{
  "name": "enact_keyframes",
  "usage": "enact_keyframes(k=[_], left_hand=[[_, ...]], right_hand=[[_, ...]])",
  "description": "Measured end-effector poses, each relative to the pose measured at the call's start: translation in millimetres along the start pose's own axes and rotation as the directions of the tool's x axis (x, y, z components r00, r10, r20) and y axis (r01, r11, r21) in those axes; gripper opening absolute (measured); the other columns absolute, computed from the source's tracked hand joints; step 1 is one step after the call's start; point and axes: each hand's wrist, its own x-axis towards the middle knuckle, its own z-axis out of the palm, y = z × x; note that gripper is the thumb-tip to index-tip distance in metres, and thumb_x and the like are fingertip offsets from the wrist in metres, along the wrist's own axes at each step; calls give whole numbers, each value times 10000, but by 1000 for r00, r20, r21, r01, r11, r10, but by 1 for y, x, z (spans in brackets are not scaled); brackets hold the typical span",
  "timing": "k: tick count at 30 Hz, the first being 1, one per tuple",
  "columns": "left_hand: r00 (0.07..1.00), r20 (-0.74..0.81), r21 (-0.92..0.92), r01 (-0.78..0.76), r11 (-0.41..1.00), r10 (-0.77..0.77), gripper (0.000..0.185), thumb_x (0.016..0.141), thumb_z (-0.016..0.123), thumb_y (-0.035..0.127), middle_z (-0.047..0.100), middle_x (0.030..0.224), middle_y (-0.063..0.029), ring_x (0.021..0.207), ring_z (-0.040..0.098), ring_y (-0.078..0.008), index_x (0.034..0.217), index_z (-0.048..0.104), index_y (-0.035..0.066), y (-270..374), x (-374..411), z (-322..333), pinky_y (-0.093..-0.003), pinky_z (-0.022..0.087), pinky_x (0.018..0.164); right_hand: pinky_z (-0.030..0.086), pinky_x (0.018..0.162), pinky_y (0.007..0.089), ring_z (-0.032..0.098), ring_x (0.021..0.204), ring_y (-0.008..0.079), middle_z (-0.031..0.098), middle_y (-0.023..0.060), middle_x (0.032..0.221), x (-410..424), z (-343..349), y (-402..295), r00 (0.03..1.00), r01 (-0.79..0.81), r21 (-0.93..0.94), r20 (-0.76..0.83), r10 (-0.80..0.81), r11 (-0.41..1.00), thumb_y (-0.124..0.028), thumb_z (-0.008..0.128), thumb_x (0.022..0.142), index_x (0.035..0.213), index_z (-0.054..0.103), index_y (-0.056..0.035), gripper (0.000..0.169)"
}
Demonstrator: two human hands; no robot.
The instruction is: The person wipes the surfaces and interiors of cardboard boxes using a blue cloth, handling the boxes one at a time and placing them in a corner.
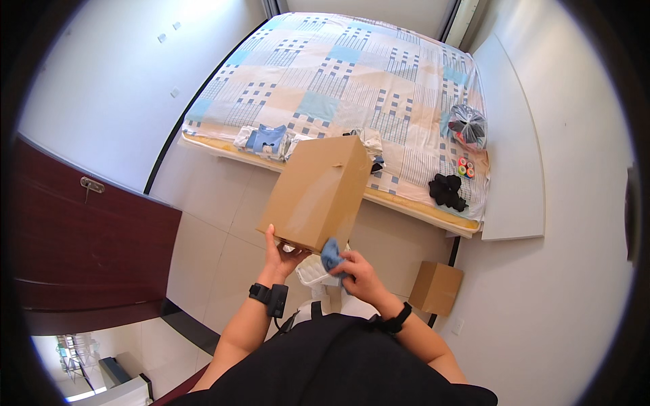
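A brown cardboard box is held up, tilted, in front of me, between my body and the bed. My left hand grips its near lower edge, thumb on the upper face and fingers underneath. In my right hand is a bunched blue cloth, at the box's near right corner; whether it presses on the cardboard I cannot tell. Below my hands, partly hidden, shows a white plastic basket. The box covers part of the folded clothes on the bed's near edge.
On the patterned bed lie a blue folded shirt, black bundled cloths, several tape rolls and a filled plastic bag. Another cardboard box stands by the right wall. A dark red door is at left.
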Motion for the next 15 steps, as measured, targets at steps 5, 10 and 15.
enact_keyframes(k=[5,10,15], left_hand=[[996,-23,42,-85,995,86,973,703,675,614,270,1321,-218,1230,335,-412,1380,231,74,4,11,-17,-602,370,1014],[999,2,55,-42,998,42,818,761,666,560,372,1305,-163,1192,406,-364,1339,328,91,-6,14,-18,-587,406,981],[992,-31,182,-118,976,126,713,772,680,534,491,1209,-124,1126,491,-307,1271,411,102,-5,13,-26,-543,466,925]], right_hand=[[471,837,337,574,960,314,531,174,1107,8,-19,-7,974,-45,-43,-225,34,998,120,480,644,930,674,-60,390],[480,853,350,556,991,318,538,153,1115,35,7,-50,970,129,-221,-176,-170,967,100,549,678,1030,690,-89,423],[500,838,362,558,987,284,554,81,1125,4,34,-52,978,205,-497,65,-200,843,-23,605,759,986,702,-106,259]])
